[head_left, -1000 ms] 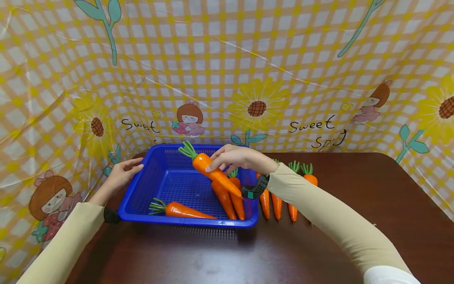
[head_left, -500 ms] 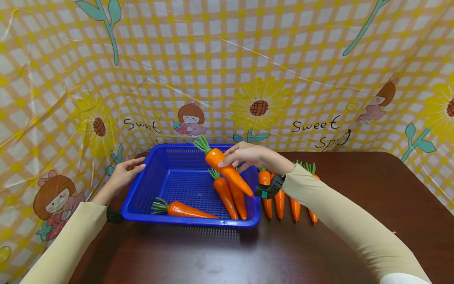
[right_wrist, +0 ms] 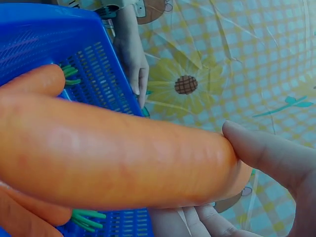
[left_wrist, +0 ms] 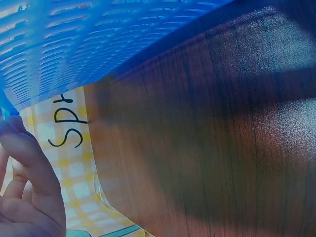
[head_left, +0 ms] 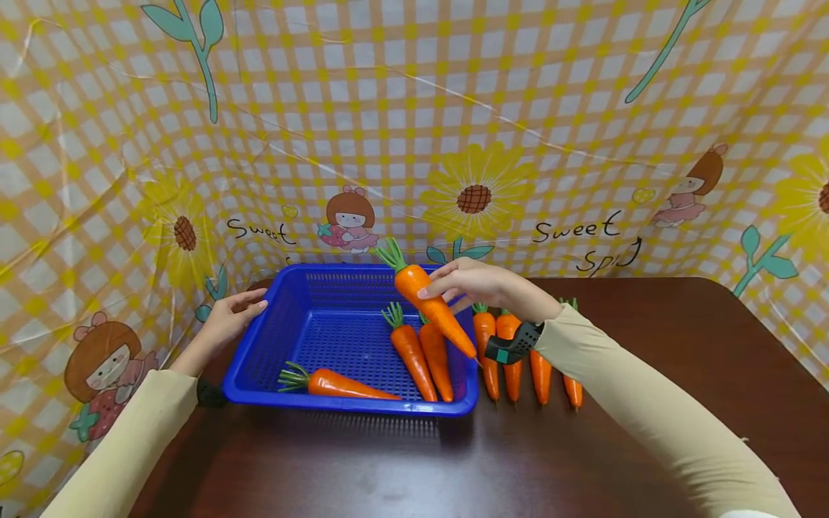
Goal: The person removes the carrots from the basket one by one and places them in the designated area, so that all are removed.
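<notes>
In the head view, my right hand [head_left: 479, 284] holds a carrot [head_left: 430, 306] with green stem tops, above the right side of a blue plastic basket [head_left: 350, 406]. Thumb and fingers grip its thick upper end, as the right wrist view shows with the carrot [right_wrist: 118, 153] up close. The carrot slants, stems up left, tip down right. My left hand [head_left: 227, 320] rests its fingertips at the basket's left rim, fairly straight. Inside the basket, one carrot [head_left: 346, 385] lies along the front; a second carrot [head_left: 411, 360] and a third carrot [head_left: 437, 360] lie side by side at right.
Several carrots [head_left: 541, 378] lie in a row on the dark brown table [head_left: 324, 475], right of the basket and partly hidden by my right forearm. A yellow checked cloth [head_left: 388, 129] with printed flowers hangs behind and at both sides.
My right hand, gripping the carrot, has moved to the right over the basket, uncovering more of the two carrots beneath. My left hand stays at the left rim.
</notes>
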A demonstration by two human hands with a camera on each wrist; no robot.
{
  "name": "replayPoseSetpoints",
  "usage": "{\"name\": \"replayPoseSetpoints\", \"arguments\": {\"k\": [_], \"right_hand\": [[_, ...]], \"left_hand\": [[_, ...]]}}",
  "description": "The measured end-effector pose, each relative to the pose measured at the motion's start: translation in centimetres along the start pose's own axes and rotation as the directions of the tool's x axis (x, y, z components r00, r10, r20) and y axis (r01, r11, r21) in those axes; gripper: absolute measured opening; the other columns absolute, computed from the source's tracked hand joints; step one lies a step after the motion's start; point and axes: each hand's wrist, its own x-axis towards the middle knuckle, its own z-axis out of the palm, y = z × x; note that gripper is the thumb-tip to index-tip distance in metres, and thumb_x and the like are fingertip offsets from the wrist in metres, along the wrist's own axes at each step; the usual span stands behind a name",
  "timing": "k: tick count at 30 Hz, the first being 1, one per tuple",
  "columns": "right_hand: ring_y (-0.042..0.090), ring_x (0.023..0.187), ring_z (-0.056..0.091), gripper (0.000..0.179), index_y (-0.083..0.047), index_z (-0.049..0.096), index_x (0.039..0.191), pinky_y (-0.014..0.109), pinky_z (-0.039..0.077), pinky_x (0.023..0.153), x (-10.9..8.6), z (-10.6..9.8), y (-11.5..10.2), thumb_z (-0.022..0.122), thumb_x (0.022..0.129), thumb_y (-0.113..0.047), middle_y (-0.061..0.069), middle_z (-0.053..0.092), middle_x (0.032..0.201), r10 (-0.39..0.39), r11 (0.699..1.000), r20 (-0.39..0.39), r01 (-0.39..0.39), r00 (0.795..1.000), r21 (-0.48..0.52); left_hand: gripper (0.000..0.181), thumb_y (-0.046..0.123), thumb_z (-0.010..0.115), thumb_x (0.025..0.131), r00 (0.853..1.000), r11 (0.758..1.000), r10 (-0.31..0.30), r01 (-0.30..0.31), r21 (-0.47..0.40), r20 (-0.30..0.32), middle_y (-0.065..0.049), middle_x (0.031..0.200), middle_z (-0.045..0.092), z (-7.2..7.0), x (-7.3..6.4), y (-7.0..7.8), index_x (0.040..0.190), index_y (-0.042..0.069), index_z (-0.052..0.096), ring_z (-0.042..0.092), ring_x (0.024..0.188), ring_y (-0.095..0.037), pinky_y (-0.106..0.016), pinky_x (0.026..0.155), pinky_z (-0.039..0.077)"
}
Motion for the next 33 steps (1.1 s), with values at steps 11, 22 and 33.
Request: {"name": "replayPoseSetpoints", "arguments": {"k": [11, 22, 33], "right_hand": [[0.032, 0.124, 0.052, 0.07, 0.001, 0.031, 0.148, 0.042, 0.05, 0.097, -1.6, -1.5, 1.0, 0.06, 0.091, -0.028, 0.02, 0.053, 0.138, 0.011, 1.0, -0.03, -0.011, 0.999, 0.0], [0.01, 0.095, 0.064, 0.067, 0.002, 0.036, 0.146, 0.036, 0.054, 0.088, -3.5, -3.0, 2.0, 0.061, 0.091, -0.026, 0.023, 0.049, 0.14, -0.024, 1.0, -0.095, 0.024, 0.995, 0.004], [0.008, 0.096, 0.061, 0.074, 0.003, 0.022, 0.151, 0.037, 0.051, 0.093, -5.0, -4.5, 3.0, 0.057, 0.092, -0.027, 0.025, 0.04, 0.146, -0.027, 0.999, -0.125, 0.031, 0.992, 0.023]], "left_hand": [[0.06, 0.039, 0.053, 0.098, 1.0, 1.0, 0.009, -0.009, 0.017, -0.01, -0.021, 0.126, 0.057, 0.0, -0.3, 0.0, 0.146, 0.004, 0.041, 0.06, 0.079, 0.003, -0.02, 0.071, 0.052], [0.058, 0.037, 0.053, 0.099, 1.0, 0.999, 0.019, -0.018, 0.036, -0.019, -0.028, 0.13, 0.054, 0.2, -0.2, 0.0, 0.145, 0.004, 0.042, 0.059, 0.079, 0.002, -0.02, 0.071, 0.052], [0.059, 0.04, 0.052, 0.098, 1.0, 0.998, 0.014, -0.013, 0.065, -0.018, -0.026, 0.129, 0.055, 0.2, -0.3, 0.1, 0.145, 0.005, 0.042, 0.058, 0.082, 0.001, -0.02, 0.073, 0.05]]}}
